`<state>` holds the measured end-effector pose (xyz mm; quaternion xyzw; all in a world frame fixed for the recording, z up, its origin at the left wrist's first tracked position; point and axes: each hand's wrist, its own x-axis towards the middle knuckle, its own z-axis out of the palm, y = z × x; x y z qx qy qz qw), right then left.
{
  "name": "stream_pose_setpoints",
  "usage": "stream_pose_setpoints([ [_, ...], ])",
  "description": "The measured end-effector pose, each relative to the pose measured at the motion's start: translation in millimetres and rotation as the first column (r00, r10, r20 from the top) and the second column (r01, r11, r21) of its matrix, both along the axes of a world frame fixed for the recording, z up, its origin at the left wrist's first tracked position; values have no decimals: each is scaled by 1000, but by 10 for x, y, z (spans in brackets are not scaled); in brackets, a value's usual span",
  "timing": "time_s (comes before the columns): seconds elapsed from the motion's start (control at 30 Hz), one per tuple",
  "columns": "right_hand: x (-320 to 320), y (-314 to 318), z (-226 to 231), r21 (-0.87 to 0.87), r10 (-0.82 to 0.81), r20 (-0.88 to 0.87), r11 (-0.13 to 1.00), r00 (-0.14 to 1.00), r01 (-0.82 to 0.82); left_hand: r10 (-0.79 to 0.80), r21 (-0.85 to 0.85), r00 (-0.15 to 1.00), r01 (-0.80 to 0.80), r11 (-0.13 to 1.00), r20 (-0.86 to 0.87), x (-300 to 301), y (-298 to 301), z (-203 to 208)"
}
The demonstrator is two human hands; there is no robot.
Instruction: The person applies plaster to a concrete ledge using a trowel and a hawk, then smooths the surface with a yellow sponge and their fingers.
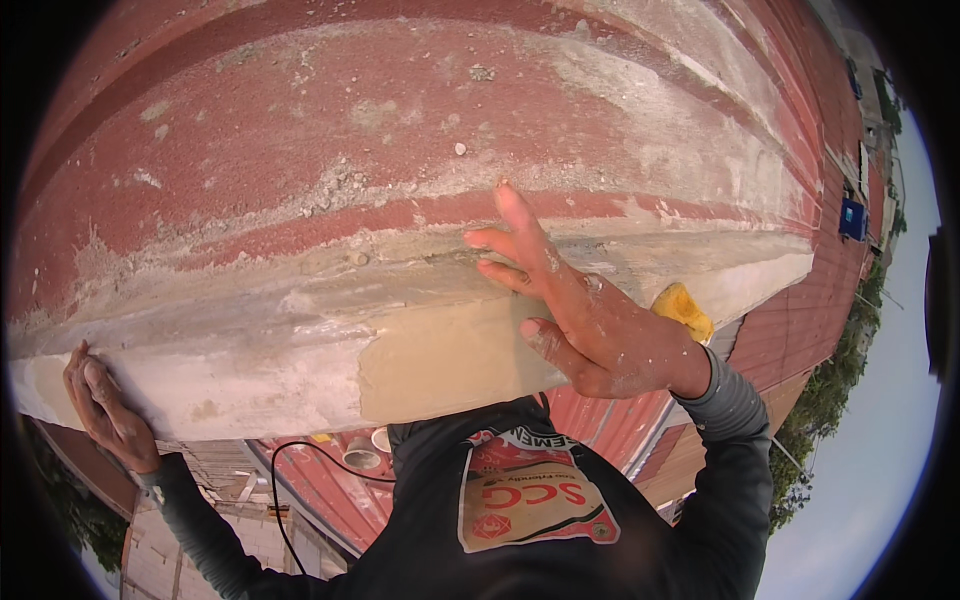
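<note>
A long plastered ledge (250, 370) runs across in front of my body, pale and dry on the left, with a smooth damp-looking patch of tan cement plaster (450, 355) on its front face near the middle. Over that patch hovers or rests my right hand (590, 315), fingers spread and holding nothing; contact with the surface is hard to tell. White specks dot its back. At the far left, my left hand (112, 412) lies against the ledge's face, fingertips at the upper edge, no tool in it. A yellow sponge (684, 310) sits on the ledge just beyond my right wrist.
Ribbed red roofing (400, 110) with crumbs of mortar rises behind the ledge. Below are a bucket (362, 455), a black cable (276, 480) and more red roofing. A blue object (852, 219) stands far right, near trees and open sky.
</note>
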<state>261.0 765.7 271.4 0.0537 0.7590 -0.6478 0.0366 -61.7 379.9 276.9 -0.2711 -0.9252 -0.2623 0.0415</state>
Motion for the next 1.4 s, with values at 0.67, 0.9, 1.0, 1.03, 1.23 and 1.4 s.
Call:
stream_pose_setpoints([
  [0.67, 67, 53, 140, 484, 247, 74, 838, 966, -251, -12, -2, 999, 12, 1000, -44, 39, 28, 8],
  [0.9, 92, 93, 240, 627, 218, 131, 737, 967, -251, -6, 25, 1000, 6, 1000, -8, 25, 108, -10],
  [1.0, 259, 360, 573, 692, 3, 193, 709, 981, -138, 17, 59, 1000, -16, 998, -24, 82, 131, 18],
  [1.03, 412, 428, 664, 789, -106, 198, 607, 974, -95, 12, 32, 1000, -11, 999, -15, 57, 34, -8],
  [1.23, 1392, 350, 737, 816, -447, 413, 569, 794, -104, -9, 11, 1000, 9, 1000, -5, -7, -46, -38],
  [1.4, 1672, 312, 325, 789, -574, 226, 582, 787, 198, -55, -77, 997, 50, 996, -56, -28, -40, 1],
])
